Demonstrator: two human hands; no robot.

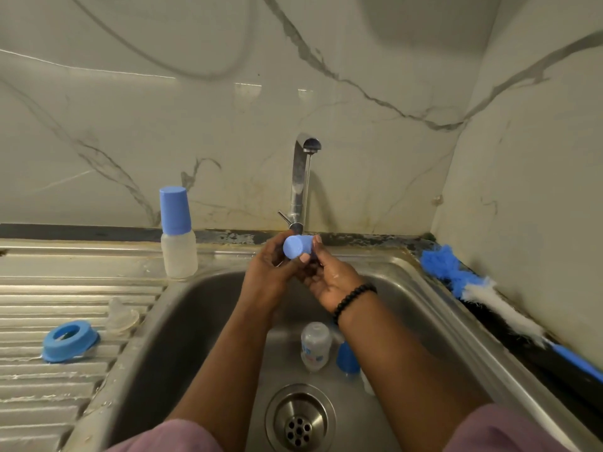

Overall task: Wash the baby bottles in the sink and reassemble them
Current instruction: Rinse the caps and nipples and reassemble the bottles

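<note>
Left hand (266, 269) and right hand (326, 278) together grip a blue cap (298, 246), fingers curled round it, above the sink (202, 308) and under the thin stream from the tap (301, 177). In the basin, at 6 o'clock from the hands, a clear bottle (315, 345) lies beside a second blue cap (347, 357), near the drain (300, 419). At 9 o'clock a capped bottle (177, 233) stands upright on the surface (49, 386); a blue ring (70, 341) and clear teat (122, 316) lie at 8 o'clock. A bottle brush (483, 291) rests at 3 o'clock.
</note>
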